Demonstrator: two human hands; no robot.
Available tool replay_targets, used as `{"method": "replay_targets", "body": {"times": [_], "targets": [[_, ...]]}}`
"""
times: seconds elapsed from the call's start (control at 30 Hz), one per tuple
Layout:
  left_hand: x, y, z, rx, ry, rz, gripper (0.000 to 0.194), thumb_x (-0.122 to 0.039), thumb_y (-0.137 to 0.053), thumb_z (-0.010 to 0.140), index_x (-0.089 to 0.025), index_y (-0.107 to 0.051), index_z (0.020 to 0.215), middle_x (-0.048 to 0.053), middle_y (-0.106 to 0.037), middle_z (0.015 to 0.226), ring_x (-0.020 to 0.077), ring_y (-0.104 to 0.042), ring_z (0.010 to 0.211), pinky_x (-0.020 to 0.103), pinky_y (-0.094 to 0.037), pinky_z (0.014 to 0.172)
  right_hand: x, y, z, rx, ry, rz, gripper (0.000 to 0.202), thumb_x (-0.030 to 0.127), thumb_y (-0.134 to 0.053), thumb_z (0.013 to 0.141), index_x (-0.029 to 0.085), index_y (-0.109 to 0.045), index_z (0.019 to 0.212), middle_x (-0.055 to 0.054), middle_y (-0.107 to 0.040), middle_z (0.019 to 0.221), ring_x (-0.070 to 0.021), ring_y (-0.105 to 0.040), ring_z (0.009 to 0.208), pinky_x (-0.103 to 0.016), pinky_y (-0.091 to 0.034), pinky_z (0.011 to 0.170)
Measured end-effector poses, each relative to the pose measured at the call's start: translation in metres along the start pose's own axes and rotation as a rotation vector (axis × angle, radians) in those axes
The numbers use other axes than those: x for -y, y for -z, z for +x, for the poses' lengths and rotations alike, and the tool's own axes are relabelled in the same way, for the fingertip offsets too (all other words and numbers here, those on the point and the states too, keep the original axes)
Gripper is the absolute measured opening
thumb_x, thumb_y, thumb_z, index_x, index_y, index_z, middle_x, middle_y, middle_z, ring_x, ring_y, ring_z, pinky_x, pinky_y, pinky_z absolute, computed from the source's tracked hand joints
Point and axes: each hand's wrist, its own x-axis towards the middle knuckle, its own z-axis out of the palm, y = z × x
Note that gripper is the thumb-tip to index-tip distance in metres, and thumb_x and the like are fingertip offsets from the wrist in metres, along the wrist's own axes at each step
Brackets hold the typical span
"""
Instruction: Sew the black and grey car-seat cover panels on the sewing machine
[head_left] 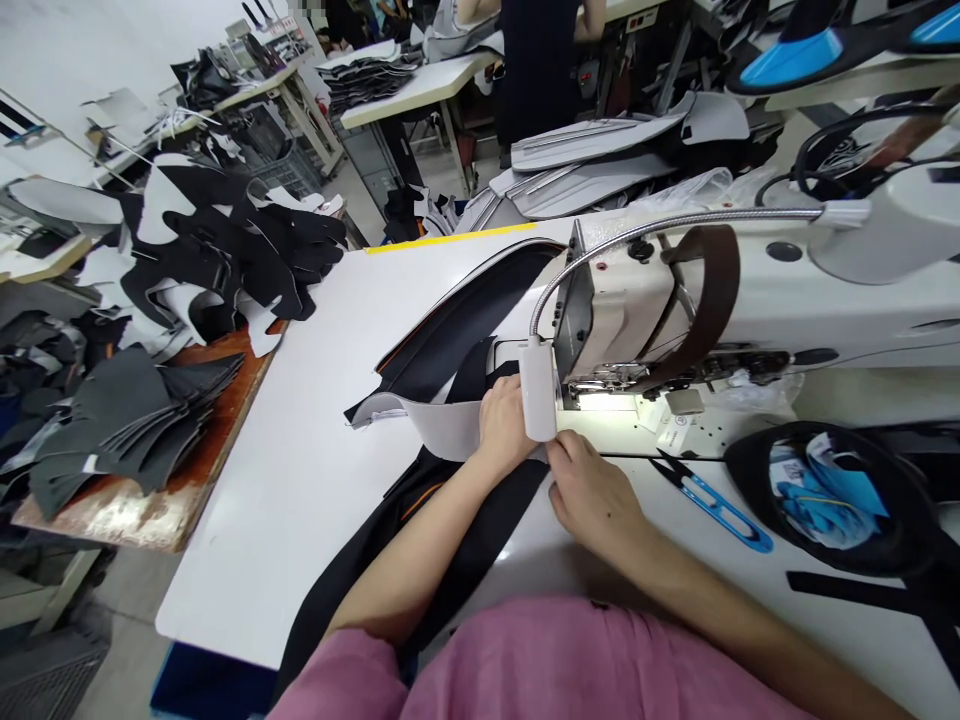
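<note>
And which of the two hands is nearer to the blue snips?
The right hand; the left hand is farther from the blue snips, resting on the light grey fabric.

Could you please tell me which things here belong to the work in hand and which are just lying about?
Seemingly in the job:
grey piece under the left hand
black fabric
sewing machine
lamp

Apparently lying about:
blue snips
black round container
stacked dark pieces at left

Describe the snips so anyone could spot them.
Find the white sewing machine. On its near side, on the white table, look between the right hand and the round black holder. The snips lie there, with dark pointed blades and a blue handle, unlike the crumpled blue pieces in the holder.
</note>
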Motion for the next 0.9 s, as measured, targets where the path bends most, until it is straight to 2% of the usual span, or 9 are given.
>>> {"method": "replay_targets", "body": {"times": [0.17, 0.33, 0.47, 0.6, 0.73, 0.9], "targets": [[-0.006, 0.002, 0.002, 0.044, -0.054, 0.032, 0.027, -0.03, -0.051, 0.087, -0.023, -0.063, 0.11, 0.007, -0.059, 0.11, 0.0243, -0.05, 0.108, 0.041, -0.043, 0.095, 0.002, -0.005, 0.004, -0.019, 0.06, -0.152, 0.025, 0.0, -0.043, 0.082, 0.014, -0.063, 0.087, -0.009, -0.058, 0.081, -0.0206, -0.053, 0.081, -0.028, -0.043, 0.058], [-0.007, -0.013, 0.009, 0.001, -0.101, 0.042, 0.031, -0.026, -0.055, 0.08, -0.02, -0.063, 0.109, 0.009, -0.058, 0.11, 0.0255, -0.051, 0.106, 0.042, -0.042, 0.096, -0.016, 0.0, 0.006, 0.006, 0.047, -0.146, 0.024, 0.0, -0.045, 0.081, 0.012, -0.064, 0.091, -0.01, -0.059, 0.085, -0.0217, -0.054, 0.082, -0.03, -0.044, 0.058], [-0.016, -0.033, 0.015, -0.109, 0.015, 0.05, 0.02, -0.023, -0.056, 0.075, -0.02, -0.064, 0.094, 0.008, -0.058, 0.094, 0.0261, -0.053, 0.098, 0.044, -0.044, 0.094, -0.033, 0.002, 0.0, 0.002, 0.032, -0.137, 0.024, 0.0, -0.046, 0.081, 0.013, -0.064, 0.092, -0.01, -0.058, 0.086, -0.021, -0.053, 0.083, -0.029, -0.043, 0.06], [-0.023, -0.04, 0.019, -0.141, 0.082, 0.031, 0.01, -0.02, -0.058, 0.072, -0.02, -0.063, 0.081, 0.008, -0.057, 0.084, 0.0267, -0.053, 0.098, 0.042, -0.047, 0.092, -0.041, 0.0, -0.003, 0.007, 0.014, -0.154, 0.021, 0.003, -0.047, 0.082, 0.013, -0.064, 0.09, -0.01, -0.057, 0.087, -0.0209, -0.054, 0.083, -0.029, -0.042, 0.06], [-0.028, -0.038, 0.014, -0.162, 0.079, 0.011, 0.003, -0.018, -0.059, 0.071, -0.019, -0.06, 0.073, 0.008, -0.058, 0.094, 0.0248, -0.053, 0.098, 0.04, -0.048, 0.092, -0.041, 0.001, -0.005, 0.005, 0.017, -0.157, 0.023, 0.002, -0.046, 0.082, 0.013, -0.064, 0.091, -0.009, -0.058, 0.086, -0.0204, -0.055, 0.084, -0.028, -0.043, 0.061], [-0.039, -0.036, 0.007, -0.199, 0.099, 0.022, 0.01, -0.018, -0.055, 0.078, -0.019, -0.06, 0.086, 0.008, -0.057, 0.102, 0.0238, -0.053, 0.1, 0.04, -0.048, 0.091, -0.042, 0.006, -0.004, 0.033, 0.01, -0.134, 0.022, 0.001, -0.048, 0.08, 0.013, -0.065, 0.086, -0.009, -0.059, 0.086, -0.0211, -0.056, 0.084, -0.029, -0.043, 0.06]]}}
